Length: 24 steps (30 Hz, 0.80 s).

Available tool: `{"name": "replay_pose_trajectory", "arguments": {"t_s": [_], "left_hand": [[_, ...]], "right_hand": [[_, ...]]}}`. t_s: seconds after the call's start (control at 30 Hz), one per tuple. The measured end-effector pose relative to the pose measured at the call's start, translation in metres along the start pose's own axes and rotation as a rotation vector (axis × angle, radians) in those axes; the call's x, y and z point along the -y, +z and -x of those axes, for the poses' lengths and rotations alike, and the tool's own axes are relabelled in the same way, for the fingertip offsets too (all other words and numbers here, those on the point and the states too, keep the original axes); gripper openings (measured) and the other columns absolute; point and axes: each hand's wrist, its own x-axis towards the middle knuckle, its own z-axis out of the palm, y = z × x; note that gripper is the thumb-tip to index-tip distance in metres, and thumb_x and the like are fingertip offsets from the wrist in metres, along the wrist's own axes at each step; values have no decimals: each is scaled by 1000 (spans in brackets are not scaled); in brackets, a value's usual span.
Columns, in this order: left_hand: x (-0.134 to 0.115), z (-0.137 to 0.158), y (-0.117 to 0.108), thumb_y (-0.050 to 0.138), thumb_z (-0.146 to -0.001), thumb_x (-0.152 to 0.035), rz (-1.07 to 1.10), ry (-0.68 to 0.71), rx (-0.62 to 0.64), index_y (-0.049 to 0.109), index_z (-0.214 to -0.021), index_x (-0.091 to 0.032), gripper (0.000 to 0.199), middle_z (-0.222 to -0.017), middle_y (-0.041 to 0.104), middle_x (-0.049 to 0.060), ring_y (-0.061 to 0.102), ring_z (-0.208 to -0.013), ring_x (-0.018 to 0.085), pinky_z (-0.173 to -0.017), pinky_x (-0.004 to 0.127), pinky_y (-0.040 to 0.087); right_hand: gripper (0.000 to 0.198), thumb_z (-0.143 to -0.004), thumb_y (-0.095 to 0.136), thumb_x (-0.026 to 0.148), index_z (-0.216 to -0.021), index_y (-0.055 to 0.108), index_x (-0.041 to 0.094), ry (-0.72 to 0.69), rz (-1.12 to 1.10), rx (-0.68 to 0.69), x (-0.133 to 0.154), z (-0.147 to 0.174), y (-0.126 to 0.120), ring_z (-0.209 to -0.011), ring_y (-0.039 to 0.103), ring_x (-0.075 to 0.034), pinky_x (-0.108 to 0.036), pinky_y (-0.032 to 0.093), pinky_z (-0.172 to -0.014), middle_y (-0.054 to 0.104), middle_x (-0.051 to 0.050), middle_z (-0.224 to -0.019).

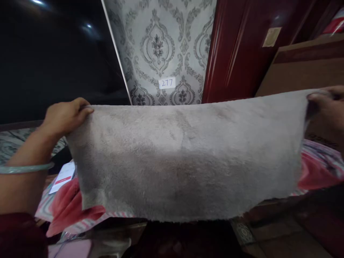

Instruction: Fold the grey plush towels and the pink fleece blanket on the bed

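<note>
A grey, plush towel (188, 154) hangs stretched wide across the view, its top edge nearly level. My left hand (67, 116) pinches its upper left corner, with a pale green bangle on the wrist. At the upper right corner, my right hand (329, 105) grips the cloth, partly cut off by the frame edge. Faint darker smudges or creases show on the towel's surface. Behind and below it, red cloth (66, 204) and a striped cloth (88, 225) stick out at the left. The towel hides most of what lies behind it.
A phone (63, 177) with a lit screen lies at left on the cloths. Behind stand a large black screen (59, 64), patterned wallpaper (157, 43) with a "277" label (167, 82), a dark red door (236, 46) and a cardboard box (303, 71).
</note>
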Motion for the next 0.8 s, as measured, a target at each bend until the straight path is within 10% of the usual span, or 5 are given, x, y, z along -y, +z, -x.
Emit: {"name": "replay_pose_trajectory", "arguments": {"t_s": [0.2,0.37,0.6,0.67,0.8], "left_hand": [[-30,-18,-22,37,-103,-46,206,-45,-232,56,-134,-3,56,-130,66,20,58,-129,35,-108,60,42],[-17,-11,-34,37,-99,-35,196,-70,-367,59,-128,0,51,-132,63,18,55,-133,38,-107,61,44],[29,107,110,31,-88,-23,-3,186,22,69,-90,-15,39,-93,70,16,67,-101,34,-94,52,53],[37,150,158,32,-87,-25,155,394,83,69,-93,-19,38,-102,74,15,68,-104,31,-100,47,52],[43,197,213,35,-85,-22,218,383,173,72,-96,-22,38,-103,77,13,71,-100,31,-95,46,55]], "right_hand": [[21,-86,71,5,-106,77,6,159,-162,-109,59,-33,14,-69,54,-9,-31,48,-79,72,-10,-97],[22,-85,66,6,-105,76,9,19,-237,-162,36,-39,10,-78,61,-13,-32,49,-84,72,-10,-96],[7,-77,64,30,-75,70,27,67,-54,276,-80,94,11,-98,69,-27,-44,51,-97,75,-10,-97],[7,-71,61,34,-68,68,32,157,-20,423,-106,140,11,-98,70,-31,-47,52,-95,75,-10,-92],[13,-67,59,40,-71,71,38,203,-53,516,-126,191,8,-105,69,-34,-48,47,-104,75,-10,-95]]}}
